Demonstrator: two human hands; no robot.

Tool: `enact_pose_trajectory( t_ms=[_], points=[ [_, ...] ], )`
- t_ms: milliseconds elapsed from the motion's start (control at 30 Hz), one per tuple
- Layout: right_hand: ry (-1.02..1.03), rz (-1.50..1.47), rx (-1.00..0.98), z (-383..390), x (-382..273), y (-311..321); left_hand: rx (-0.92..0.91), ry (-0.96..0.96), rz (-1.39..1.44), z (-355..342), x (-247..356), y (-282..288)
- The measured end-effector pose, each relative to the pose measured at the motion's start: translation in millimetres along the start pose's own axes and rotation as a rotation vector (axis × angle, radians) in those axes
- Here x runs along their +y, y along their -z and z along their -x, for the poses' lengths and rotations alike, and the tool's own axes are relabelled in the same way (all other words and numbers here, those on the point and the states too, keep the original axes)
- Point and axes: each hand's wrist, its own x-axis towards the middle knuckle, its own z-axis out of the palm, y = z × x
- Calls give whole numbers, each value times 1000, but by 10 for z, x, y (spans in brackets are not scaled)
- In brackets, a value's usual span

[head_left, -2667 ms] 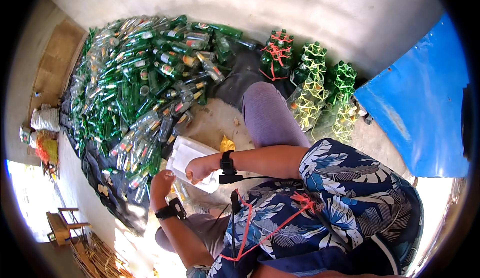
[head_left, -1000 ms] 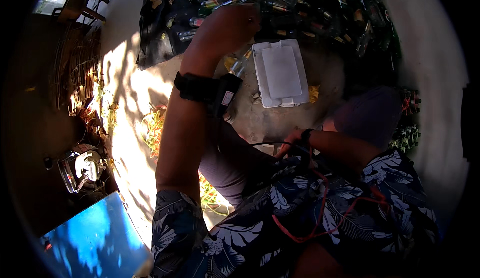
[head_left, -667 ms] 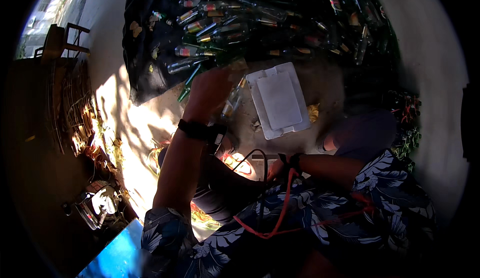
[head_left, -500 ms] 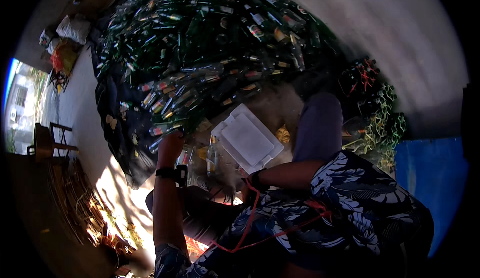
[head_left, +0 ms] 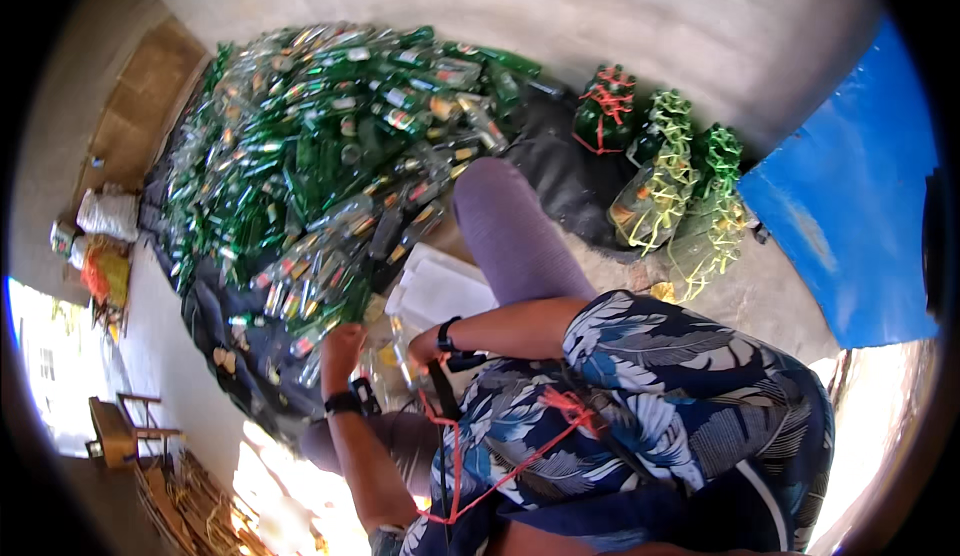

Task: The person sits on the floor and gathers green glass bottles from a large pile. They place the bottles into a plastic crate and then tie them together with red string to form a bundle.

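Note:
My left hand (head_left: 343, 344) is closed at the near edge of a heap of glass bottles (head_left: 330, 156); whatever is in its fingers is hidden. Its wrist wears a dark band. Just to its right, my right hand (head_left: 424, 346) is curled beside a clear glass bottle (head_left: 399, 340). A red cord (head_left: 457, 466) runs from that hand down over my patterned shirt, and its fingers look closed on it. Beyond the right hand lies a white plastic box (head_left: 440, 286), partly covered by my raised knee.
Bundles of bottles tied with red cord (head_left: 606, 106) and yellow-green cord (head_left: 660, 176) stand at the right, beside a blue panel (head_left: 850, 196). A black sheet (head_left: 560, 156) lies under the heap. A wooden chair (head_left: 130, 426) and sticks (head_left: 190, 506) are at the left.
The view has shifted and brightened. My right hand has moved left, closer to the left hand and the clear bottle, and the red cord has come along with it. My left hand stays by the heap.

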Motion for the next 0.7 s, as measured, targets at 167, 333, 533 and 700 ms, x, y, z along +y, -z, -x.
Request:
enact_pose_trajectory(
  t_ms=[167, 333, 533, 700],
  points=[
    [122, -105, 130, 12, 396, -171, 228, -607, -597, -46, -329, 8],
    [33, 252, 92, 326, 474, -1, 327, 162, 118, 283, -7, 184],
    [-55, 134, -107, 372, 176, 61, 564, 235, 64, 664, -534, 268],
    [-152, -155, -84, 573, -204, 374, 405, 80, -290, 689, -1315, -47]
  ],
)
